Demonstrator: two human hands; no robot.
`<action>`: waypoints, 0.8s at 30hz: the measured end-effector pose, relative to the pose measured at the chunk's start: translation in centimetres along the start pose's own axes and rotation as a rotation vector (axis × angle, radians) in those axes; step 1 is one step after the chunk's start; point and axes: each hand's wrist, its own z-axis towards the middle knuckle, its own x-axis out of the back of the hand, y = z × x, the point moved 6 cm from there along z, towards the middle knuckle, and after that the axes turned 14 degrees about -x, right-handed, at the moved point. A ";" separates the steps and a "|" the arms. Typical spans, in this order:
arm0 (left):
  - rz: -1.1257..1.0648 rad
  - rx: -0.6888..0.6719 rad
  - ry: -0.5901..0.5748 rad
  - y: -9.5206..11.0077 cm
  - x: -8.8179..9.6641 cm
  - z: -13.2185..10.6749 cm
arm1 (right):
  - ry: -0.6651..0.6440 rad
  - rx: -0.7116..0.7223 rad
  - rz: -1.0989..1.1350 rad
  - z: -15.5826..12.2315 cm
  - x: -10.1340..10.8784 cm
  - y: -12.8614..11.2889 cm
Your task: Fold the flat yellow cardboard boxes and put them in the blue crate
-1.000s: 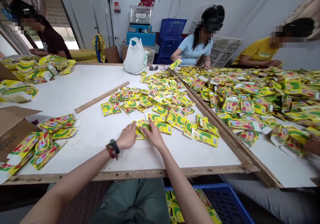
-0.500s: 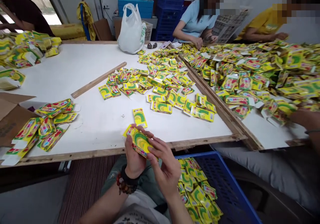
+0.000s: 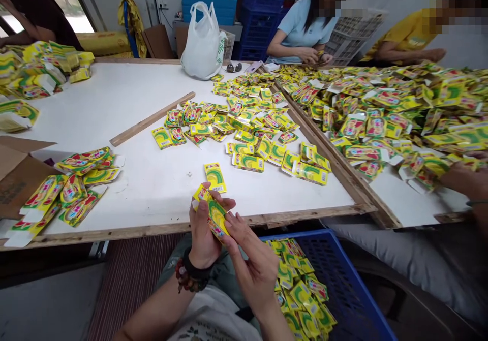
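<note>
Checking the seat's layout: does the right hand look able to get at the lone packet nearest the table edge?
Probably yes: the lone packet lies just beyond the right hand, nothing between them, though it and the left hand grip a second packet.

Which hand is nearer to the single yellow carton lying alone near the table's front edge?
Left. The left hand, holding another carton, has fingertips just short of the single carton; the right hand is farther back and rightward.
</note>
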 end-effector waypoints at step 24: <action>0.044 0.025 -0.038 -0.3 -0.4 0.4 | -0.016 0.205 -0.250 0.3 1.1 -1.7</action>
